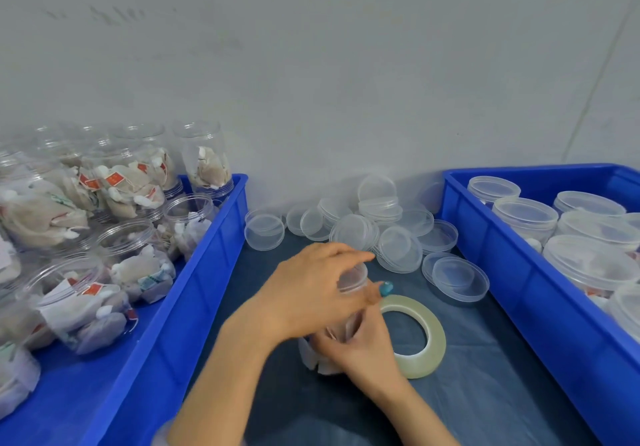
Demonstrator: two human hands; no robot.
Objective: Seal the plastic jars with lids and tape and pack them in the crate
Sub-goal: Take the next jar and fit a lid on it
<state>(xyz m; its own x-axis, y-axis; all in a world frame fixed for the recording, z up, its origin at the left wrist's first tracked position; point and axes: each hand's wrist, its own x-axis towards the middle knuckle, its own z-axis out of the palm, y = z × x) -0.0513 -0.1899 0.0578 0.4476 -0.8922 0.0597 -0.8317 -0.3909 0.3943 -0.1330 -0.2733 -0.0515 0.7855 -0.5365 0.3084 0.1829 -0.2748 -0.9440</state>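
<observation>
A clear plastic jar (353,281) filled with tea sachets stands on the dark cloth in the middle. My left hand (311,293) lies over its lid end, fingers curled round the top. My right hand (360,348) grips the jar's lower body. A roll of clear tape (431,338) lies flat just right of the jar, touching my right hand. Loose clear lids (398,248) are piled behind the jar. The blue crate on the right (512,272) holds several lidded jars (524,215).
A blue crate on the left (194,272) holds several open jars of sachets (128,182), some upright, some lying down. A grey wall runs close behind the lids. Dark cloth (485,393) covers the table between the crates.
</observation>
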